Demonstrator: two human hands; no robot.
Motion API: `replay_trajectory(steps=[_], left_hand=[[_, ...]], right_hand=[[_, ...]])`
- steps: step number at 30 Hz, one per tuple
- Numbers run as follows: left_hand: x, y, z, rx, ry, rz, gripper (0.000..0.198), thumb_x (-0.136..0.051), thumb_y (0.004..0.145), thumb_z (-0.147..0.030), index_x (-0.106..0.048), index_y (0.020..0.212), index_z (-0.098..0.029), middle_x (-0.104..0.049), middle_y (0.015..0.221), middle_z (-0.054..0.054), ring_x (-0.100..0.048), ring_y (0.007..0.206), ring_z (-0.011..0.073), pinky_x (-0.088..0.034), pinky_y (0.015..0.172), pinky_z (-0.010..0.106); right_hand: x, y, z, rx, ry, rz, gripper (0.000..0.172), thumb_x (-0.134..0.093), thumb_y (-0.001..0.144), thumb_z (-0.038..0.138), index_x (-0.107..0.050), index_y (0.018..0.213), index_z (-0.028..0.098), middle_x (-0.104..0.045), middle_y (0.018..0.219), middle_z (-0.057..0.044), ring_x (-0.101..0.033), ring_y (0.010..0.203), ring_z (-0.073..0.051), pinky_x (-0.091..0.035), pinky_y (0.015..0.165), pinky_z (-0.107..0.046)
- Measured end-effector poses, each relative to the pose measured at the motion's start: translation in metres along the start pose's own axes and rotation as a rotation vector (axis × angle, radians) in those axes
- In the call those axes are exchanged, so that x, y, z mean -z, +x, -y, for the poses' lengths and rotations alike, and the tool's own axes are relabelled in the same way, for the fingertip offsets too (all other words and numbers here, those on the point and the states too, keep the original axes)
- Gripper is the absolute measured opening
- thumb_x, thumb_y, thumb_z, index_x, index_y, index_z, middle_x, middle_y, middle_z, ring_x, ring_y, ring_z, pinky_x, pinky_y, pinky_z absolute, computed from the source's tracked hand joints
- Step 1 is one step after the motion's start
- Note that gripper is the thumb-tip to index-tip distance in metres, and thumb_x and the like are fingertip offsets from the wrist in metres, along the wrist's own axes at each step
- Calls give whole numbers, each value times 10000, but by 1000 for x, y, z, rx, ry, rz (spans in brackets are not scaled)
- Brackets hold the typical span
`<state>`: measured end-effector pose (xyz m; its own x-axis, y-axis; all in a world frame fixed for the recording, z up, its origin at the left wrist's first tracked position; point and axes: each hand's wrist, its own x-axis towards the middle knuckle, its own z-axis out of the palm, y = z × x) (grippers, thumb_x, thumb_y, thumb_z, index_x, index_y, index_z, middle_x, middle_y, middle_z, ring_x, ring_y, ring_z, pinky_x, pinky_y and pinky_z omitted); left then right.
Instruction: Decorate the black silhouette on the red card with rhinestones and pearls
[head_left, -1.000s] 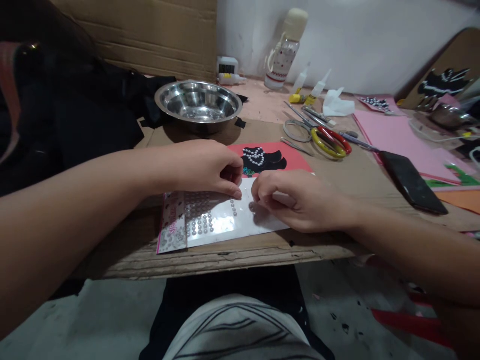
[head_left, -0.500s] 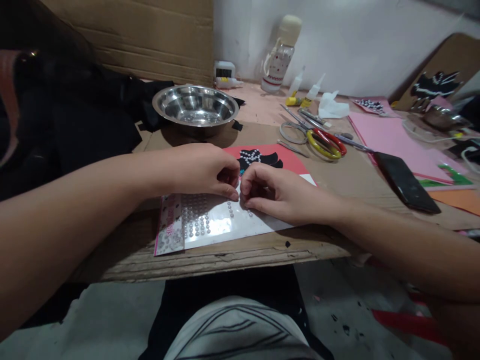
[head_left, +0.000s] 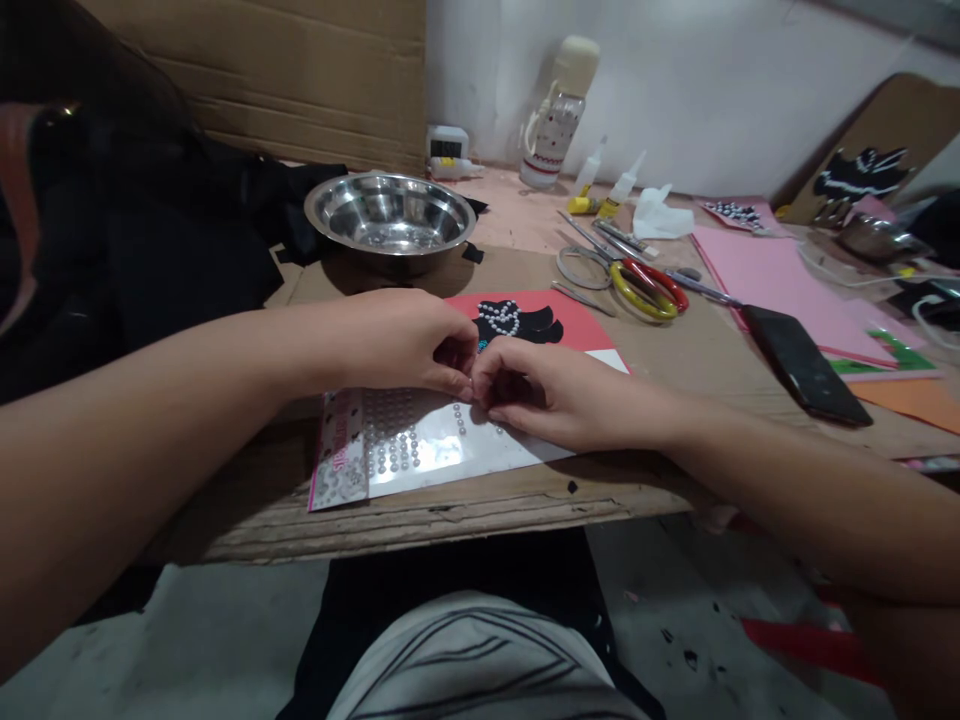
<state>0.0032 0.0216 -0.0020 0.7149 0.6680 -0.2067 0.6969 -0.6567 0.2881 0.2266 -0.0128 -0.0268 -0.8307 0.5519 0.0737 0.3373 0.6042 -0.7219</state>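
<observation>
A clear-and-white sheet of stick-on pearls (head_left: 394, 440) lies near the table's front edge, partly over red paper (head_left: 583, 325). On the red paper is a black cut-out (head_left: 536, 322) trimmed with pearls and a small turquoise patch. My left hand (head_left: 420, 345) is over the upper part of the pearl sheet, thumb and forefinger pinched. My right hand (head_left: 544, 395) is just beside it, fingers curled in a pinch, the fingertips of both hands nearly touching. Whatever sits between the fingertips is too small to make out.
Behind the hands stands a steel bowl (head_left: 390, 222). To the right lie scissors (head_left: 646, 288), tweezers (head_left: 581, 298), a black phone (head_left: 806, 362) and pink paper sheets (head_left: 780, 285). Farther back are glue bottles (head_left: 622, 188), a tissue (head_left: 663, 214) and a water bottle (head_left: 556, 125).
My right hand has moved slightly left, bringing its fingertips up to my left hand's. The left hand has hardly moved, and the pearl sheet lies as before.
</observation>
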Motion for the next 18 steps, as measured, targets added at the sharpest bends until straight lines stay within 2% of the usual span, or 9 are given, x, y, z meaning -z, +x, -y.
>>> replay_trajectory(steps=[7, 18], left_hand=[[-1, 1, 1, 2, -14, -9, 347, -649, 873, -548, -746, 958, -225, -734, 805, 36, -582, 620, 168, -327, 561, 280], [-3, -1, 0, 7, -37, -27, 280, -702, 880, -471, -762, 955, -207, -707, 773, -2, -537, 612, 132, -305, 569, 256]], right_hand=[[-1, 1, 2, -33, 10, 5, 134, -570, 950, 119, -560, 1066, 185, -695, 1044, -43, -670, 910, -138, -538, 789, -278], [-3, 2, 2, -53, -14, -16, 103, -566, 955, 126, -566, 1023, 203, -715, 1029, -35, -684, 902, -147, -539, 770, -271]])
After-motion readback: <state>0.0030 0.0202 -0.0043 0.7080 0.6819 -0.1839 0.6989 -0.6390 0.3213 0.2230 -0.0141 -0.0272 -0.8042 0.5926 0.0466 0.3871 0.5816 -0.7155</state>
